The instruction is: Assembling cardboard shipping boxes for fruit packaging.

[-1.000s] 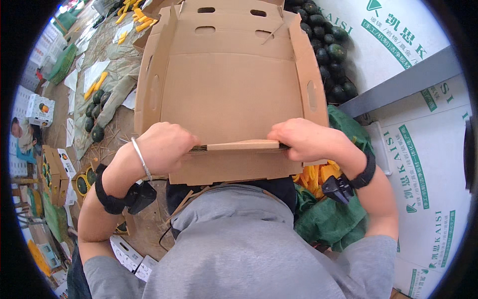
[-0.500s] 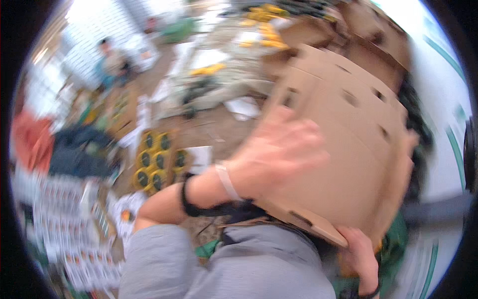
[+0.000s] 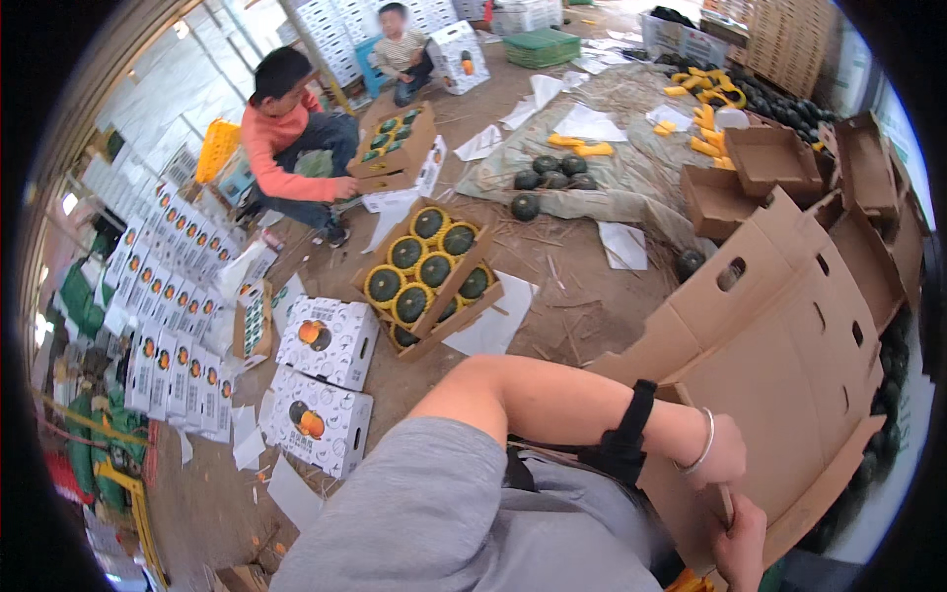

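Observation:
A large brown cardboard box blank (image 3: 760,365), partly folded, leans across my lap on the right. Its far flap (image 3: 715,286) stands up and has an oval handle hole; slots show along the right side. My left hand (image 3: 717,450) is closed at the upper part of the near flap, knuckles up, a white band on its wrist. Just below it, my right hand (image 3: 742,541) pinches the edge of the same flap, thumb along the board. The fingertips of both hands are partly hidden behind the cardboard.
Folded brown trays (image 3: 774,163) are heaped at the far right. Dark green squash (image 3: 552,173) lie on a cloth; others in yellow nets fill an open box (image 3: 424,261). White printed cartons (image 3: 321,424) stand at left. One person (image 3: 286,148) crouches by a box; another sits behind.
My left hand has come down from above the middle of the cardboard to the near flap beside my right hand. The view has swung, and the box's far flap now stands raised.

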A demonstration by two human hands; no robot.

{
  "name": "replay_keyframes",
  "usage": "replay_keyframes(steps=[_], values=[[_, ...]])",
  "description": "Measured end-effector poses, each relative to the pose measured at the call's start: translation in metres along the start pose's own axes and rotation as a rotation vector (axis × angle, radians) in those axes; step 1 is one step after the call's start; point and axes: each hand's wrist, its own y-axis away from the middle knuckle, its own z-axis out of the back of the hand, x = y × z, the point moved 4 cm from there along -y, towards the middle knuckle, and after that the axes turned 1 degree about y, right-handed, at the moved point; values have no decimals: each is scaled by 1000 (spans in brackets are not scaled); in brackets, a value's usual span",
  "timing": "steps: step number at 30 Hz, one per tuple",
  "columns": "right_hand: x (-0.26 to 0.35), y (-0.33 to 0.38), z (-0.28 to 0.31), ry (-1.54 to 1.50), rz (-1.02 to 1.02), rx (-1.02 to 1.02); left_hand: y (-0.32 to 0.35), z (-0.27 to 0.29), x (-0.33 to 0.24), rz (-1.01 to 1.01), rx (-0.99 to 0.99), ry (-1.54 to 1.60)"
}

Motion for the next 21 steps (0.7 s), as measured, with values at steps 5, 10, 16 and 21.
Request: replay_keyframes(steps=[5, 10, 16, 21], values=[[8, 17, 13, 115, -6, 144, -1, -6, -11, 41, 28, 12], [-3, 38, 7, 267, -10, 238, 46, 14, -2, 161, 201, -65], [-2, 29, 36, 165, 18, 273, 63, 60, 3, -53, 0, 567], [4, 47, 59, 278, -75, -140, 122, 135, 96, 307, -947, 937]])
